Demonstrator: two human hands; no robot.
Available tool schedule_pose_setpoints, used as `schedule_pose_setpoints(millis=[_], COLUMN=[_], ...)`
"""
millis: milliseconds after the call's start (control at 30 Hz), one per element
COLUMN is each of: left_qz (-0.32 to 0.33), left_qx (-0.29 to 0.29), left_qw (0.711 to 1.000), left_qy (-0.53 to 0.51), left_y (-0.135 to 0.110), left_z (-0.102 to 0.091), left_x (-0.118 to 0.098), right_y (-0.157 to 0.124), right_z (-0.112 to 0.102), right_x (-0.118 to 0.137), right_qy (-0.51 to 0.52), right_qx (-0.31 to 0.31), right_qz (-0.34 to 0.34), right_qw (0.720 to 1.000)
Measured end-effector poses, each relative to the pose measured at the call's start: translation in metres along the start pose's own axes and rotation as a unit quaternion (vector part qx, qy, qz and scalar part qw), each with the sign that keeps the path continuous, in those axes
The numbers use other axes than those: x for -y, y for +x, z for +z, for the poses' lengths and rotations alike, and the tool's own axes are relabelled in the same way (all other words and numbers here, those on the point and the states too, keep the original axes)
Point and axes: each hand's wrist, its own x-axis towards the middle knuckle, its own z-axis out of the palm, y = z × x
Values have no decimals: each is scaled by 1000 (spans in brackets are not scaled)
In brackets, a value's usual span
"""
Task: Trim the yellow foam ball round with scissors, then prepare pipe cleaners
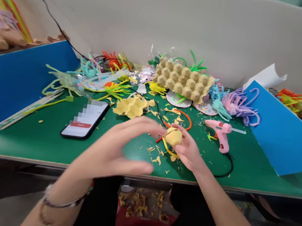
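Observation:
My right hand [188, 149] grips a small yellow egg-carton cup [173, 136] with a yellow pipe cleaner [166, 146] looped beneath it, just above the green table [35, 136]. My left hand [118, 146] curves in from the left, fingers bent, its fingertips reaching the cup's left side. A torn yellow carton piece [131, 106] lies just behind my hands. An orange pipe cleaner [186, 117] curls behind the cup.
A phone [85, 119] lies at left. A pink glue gun [221, 133] with black cord lies at right. An egg tray [183, 79] and heaps of coloured pipe cleaners [238, 104] fill the back. Blue dividers [279, 133] flank the table. Scraps fill a bag [144, 207] below.

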Motion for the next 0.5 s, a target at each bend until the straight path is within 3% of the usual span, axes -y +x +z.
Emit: schedule_pose_setpoints(millis=[67,167,300,500], left_qz=[-72,-98,-86,-51], left_qx=[-22,-44,-87,-76], left_qw=[996,993,992,996], left_qy=[-37,-49,-18,22], left_y=[9,10,6,2], left_z=[15,39,54,57], left_x=[0,5,15,23], right_y=[-3,-9,-13,-14], right_z=[2,6,12,13], right_x=[0,1,3,4], right_qy=[-43,-107,-224,-416], right_qx=[-7,-1,11,20], right_qz=[-34,-68,-83,-157], right_qw=[998,992,971,896])
